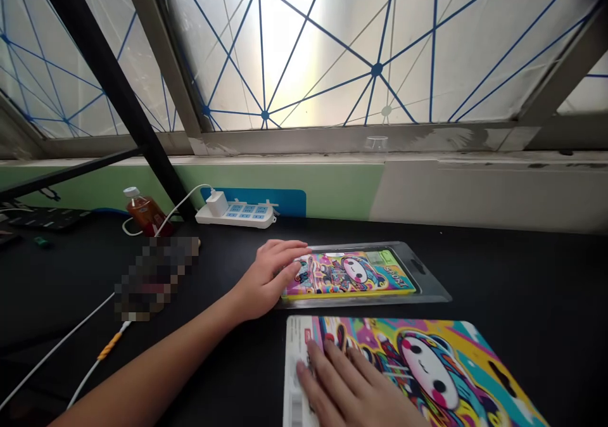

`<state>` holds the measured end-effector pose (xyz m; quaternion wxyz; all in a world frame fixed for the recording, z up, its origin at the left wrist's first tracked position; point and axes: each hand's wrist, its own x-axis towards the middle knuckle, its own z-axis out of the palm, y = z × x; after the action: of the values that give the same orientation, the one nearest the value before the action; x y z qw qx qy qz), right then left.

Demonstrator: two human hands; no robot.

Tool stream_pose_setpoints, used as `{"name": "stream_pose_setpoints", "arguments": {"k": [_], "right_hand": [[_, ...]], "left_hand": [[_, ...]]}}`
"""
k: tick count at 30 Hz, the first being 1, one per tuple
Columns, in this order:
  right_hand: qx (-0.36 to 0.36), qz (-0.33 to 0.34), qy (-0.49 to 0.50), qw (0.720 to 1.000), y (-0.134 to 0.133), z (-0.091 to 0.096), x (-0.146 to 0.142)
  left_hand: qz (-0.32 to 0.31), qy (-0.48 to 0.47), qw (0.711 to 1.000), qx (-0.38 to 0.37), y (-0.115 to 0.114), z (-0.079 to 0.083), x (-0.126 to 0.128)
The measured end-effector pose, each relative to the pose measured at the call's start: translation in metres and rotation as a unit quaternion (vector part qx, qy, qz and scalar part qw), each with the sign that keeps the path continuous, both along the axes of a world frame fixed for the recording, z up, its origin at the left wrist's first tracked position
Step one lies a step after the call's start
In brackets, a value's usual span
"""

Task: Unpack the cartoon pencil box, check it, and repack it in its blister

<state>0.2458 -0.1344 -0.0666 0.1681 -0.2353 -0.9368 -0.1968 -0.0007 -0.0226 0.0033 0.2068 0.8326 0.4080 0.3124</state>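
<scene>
A clear plastic blister pack (430,291) lies flat on the black table, with a colourful box (354,272) printed with a white cartoon face inside it. My left hand (278,275) rests over the pack's left end, thumb and fingers stretched out and apart. Nearer to me lies a bright printed backing card (432,370) with a similar cartoon figure and a hang hole at its right. My right hand (354,386) lies flat on the card's left part, fingers extended. Part of that hand is cut off by the bottom edge of the view.
A white power strip (237,215) with a plug sits against the wall. To its left is a bottle of reddish-brown drink (147,211). A pixelated object (154,278) and white cables (92,373) lie at left. A black metal bar (114,91) slants before the window.
</scene>
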Motion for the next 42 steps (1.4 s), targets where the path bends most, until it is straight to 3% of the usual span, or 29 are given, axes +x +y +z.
{"name": "stream_pose_setpoints", "arguments": {"k": [3,6,13,18,23,29,36,42], "right_hand": [[0.028,-0.002,0.005,1.0,0.019,0.012,-0.007],[0.009,0.001,0.015,1.0,0.024,0.012,-0.006],[-0.092,-0.005,0.025,0.995,0.027,-0.002,-0.002],[-0.189,-0.007,0.014,0.982,0.031,0.015,-0.007],[-0.32,-0.029,0.005,0.947,0.03,0.034,-0.013],[-0.379,-0.047,0.013,0.924,0.028,0.043,-0.014],[-0.381,-0.062,0.034,0.922,0.027,0.049,-0.016],[-0.268,-0.075,-0.001,0.961,0.022,0.05,-0.027]], "left_hand": [[0.026,-0.012,1.0,-0.005,0.008,-0.009,-0.007],[0.017,0.009,0.999,-0.041,0.014,-0.015,-0.012],[-0.017,0.008,0.995,-0.101,0.028,-0.017,-0.017],[-0.018,0.016,0.995,-0.102,0.032,-0.02,-0.017],[-0.034,0.027,0.995,-0.088,0.037,-0.021,-0.018],[-0.032,0.068,0.995,-0.071,0.036,-0.019,-0.02],[-0.029,0.075,0.997,-0.016,0.029,-0.017,-0.019],[-0.027,0.064,0.998,0.009,0.026,-0.018,-0.02]]}}
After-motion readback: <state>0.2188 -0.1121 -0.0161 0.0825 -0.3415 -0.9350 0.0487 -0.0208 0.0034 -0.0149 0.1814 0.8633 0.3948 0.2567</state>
